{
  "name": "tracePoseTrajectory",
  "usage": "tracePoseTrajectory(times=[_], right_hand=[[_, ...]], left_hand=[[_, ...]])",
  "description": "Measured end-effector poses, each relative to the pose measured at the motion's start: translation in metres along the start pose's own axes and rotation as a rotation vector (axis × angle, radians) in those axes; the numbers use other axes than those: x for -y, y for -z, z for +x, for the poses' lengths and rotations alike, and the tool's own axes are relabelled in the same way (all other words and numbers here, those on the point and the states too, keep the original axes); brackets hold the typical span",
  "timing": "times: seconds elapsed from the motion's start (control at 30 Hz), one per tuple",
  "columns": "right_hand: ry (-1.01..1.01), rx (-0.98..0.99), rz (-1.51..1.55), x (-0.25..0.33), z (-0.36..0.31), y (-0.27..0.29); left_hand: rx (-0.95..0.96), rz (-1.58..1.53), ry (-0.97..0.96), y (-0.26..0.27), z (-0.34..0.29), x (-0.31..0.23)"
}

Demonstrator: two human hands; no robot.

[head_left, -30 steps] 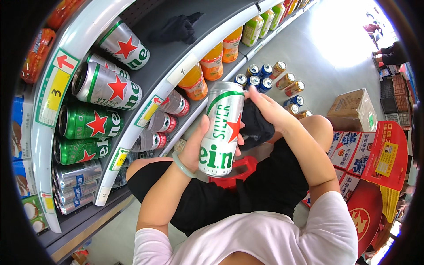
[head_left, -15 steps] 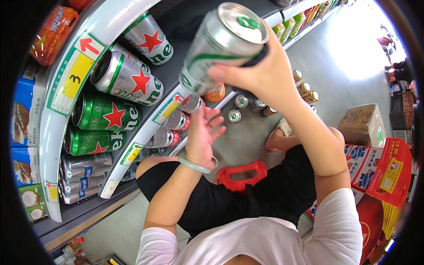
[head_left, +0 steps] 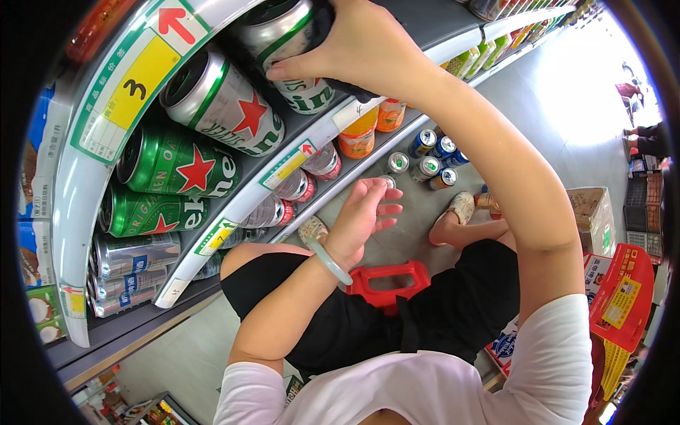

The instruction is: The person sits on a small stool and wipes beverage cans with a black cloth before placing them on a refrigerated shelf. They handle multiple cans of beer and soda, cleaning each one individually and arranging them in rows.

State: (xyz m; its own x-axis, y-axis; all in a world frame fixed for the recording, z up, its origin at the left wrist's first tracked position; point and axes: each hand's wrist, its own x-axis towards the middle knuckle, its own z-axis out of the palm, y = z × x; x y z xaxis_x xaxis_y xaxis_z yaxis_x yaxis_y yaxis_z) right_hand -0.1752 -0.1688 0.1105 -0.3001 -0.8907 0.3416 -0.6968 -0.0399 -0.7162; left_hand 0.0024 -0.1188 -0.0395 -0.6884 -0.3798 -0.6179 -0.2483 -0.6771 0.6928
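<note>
My right hand (head_left: 368, 53) is wrapped around a silver-and-green beer can (head_left: 283, 42), tilted among the cans on the shelf. Something dark, perhaps a cloth, shows by its fingers and is partly hidden. Beside that can lies another silver can with a red star (head_left: 227, 103). Below are green beer cans (head_left: 180, 166) lying on their sides, then thinner silver cans (head_left: 134, 255). My left hand (head_left: 365, 216), with a pale bangle at the wrist, hovers in front of the lower shelf, fingers spread and empty.
Price labels line the shelf's white edge (head_left: 283, 170). Orange drink bottles (head_left: 358, 134) and clear bottles stand on the lower shelf. Several cans (head_left: 426, 168) stand on the floor ahead. Between my knees is a red plastic stool (head_left: 389, 283); at right are a cardboard box (head_left: 593, 219) and red cartons (head_left: 623, 294).
My right hand has carried the silver can left and away from me, from in front of the shelf in among the cans. My left hand has shifted right, still open. The view has turned slightly.
</note>
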Motion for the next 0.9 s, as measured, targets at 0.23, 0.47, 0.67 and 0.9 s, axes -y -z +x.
tracePoseTrajectory(times=[0.23, 0.47, 0.67, 0.9], right_hand=[[0.225, -0.033, -0.024, -0.023, 0.01, -0.005], [0.033, -0.534, -0.038, -0.062, -0.057, 0.011], [-0.493, -0.501, 0.007, -0.153, -0.16, -0.038], [-0.519, -0.046, -0.103, -0.256, -0.251, -0.183]], left_hand=[[0.021, 0.007, 0.003, -0.007, 0.001, -0.001], [-0.215, -0.338, -0.163, 0.012, 0.002, 0.001], [-0.322, -0.411, -0.196, 0.014, 0.001, -0.004], [-0.21, -0.427, -0.086, 0.009, 0.015, 0.007]])
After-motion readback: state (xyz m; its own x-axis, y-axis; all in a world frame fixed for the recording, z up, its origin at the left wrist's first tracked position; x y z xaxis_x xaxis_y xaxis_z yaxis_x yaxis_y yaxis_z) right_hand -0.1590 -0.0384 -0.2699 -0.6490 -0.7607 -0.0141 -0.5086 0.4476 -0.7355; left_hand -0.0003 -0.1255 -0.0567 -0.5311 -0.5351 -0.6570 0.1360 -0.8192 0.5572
